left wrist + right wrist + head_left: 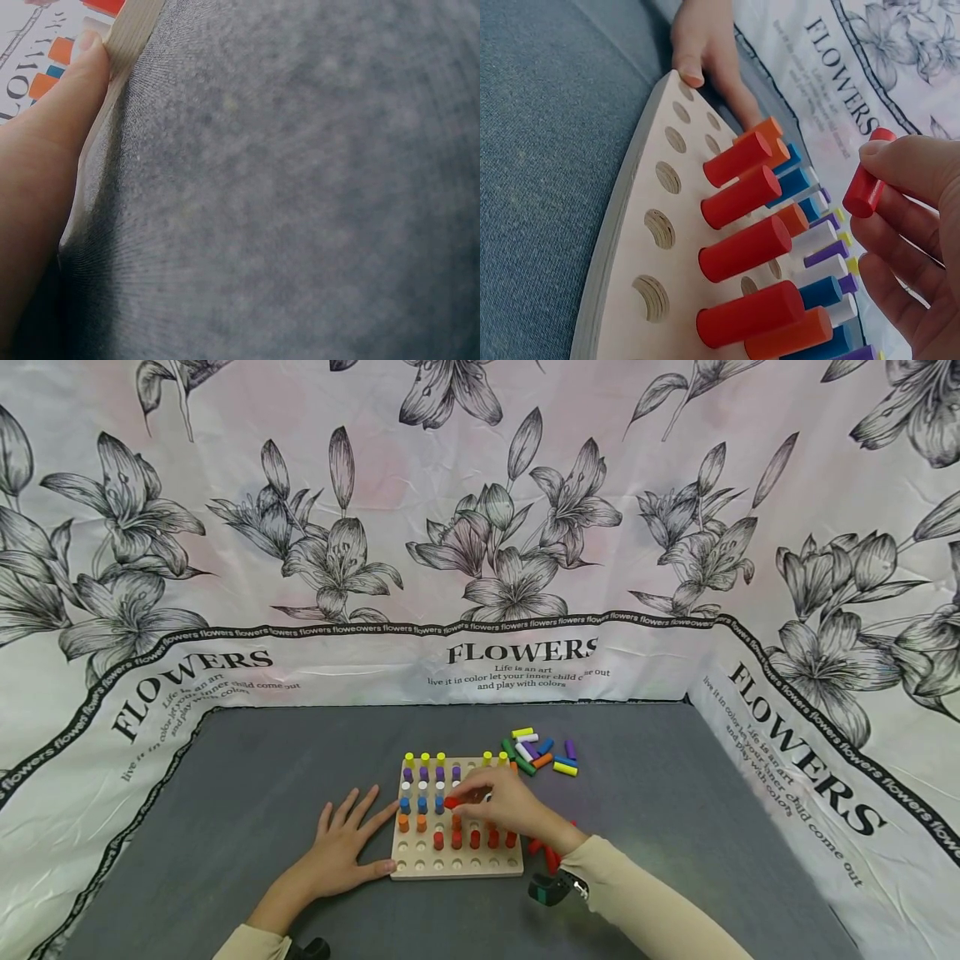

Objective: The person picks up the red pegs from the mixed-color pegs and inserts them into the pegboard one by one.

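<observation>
My right hand (510, 800) pinches a red peg (868, 176) between thumb and fingers, raised over the middle of the wooden pegboard (459, 872). Fingers spread, my left hand (337, 847) lies on the table at the board's left side; its thumb (86, 67) touches the near left corner and its index fingertip meets the left edge. Rows of yellow, purple, white, blue and orange pegs stand in the board. Nearer the front is a row of several red pegs (742, 249). The frontmost row of holes is bare. Part of the board is hidden behind my right hand.
Loose pegs (542, 761) in mixed colours lie behind the board to the right. More red pegs (552, 859) rest by its right side, partly covered by my right wrist. A flower-printed cloth (517, 668) borders the grey table (300, 739) at the back and sides.
</observation>
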The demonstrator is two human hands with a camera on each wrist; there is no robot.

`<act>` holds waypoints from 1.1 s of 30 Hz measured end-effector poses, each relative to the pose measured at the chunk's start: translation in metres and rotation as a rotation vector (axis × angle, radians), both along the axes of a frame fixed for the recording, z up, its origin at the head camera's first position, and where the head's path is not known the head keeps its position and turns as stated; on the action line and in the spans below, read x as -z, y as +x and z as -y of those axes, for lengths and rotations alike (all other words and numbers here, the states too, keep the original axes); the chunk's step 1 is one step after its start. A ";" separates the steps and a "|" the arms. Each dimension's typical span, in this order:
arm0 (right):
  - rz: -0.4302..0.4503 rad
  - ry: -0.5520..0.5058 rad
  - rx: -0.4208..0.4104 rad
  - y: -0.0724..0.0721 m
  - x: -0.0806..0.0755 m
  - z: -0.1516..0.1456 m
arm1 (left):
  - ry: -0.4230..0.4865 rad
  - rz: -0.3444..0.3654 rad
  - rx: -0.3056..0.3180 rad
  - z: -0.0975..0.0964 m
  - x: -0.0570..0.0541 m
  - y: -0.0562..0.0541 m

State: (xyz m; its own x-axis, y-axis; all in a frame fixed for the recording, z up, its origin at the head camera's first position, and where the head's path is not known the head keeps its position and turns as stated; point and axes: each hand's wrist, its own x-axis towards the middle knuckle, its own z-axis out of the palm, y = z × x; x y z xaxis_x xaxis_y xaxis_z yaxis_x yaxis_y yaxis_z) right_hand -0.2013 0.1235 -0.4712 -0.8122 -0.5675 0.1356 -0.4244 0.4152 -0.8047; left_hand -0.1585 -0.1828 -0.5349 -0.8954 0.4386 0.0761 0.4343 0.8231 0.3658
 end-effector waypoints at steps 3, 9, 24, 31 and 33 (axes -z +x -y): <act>0.018 -0.006 0.009 0.001 0.000 0.002 | 0.001 -0.006 0.001 0.000 -0.001 0.000; 0.020 -0.008 0.011 0.002 0.001 0.007 | 0.003 -0.004 -0.003 -0.001 -0.003 0.001; -0.009 0.003 -0.005 0.007 0.003 0.017 | 0.004 -0.005 -0.002 0.000 -0.001 0.000; 0.009 -0.032 -0.011 0.008 0.003 0.020 | 0.005 -0.006 -0.004 0.000 0.000 0.000; 0.022 -0.034 -0.005 0.009 0.004 0.020 | 0.006 0.003 -0.005 0.000 0.001 -0.001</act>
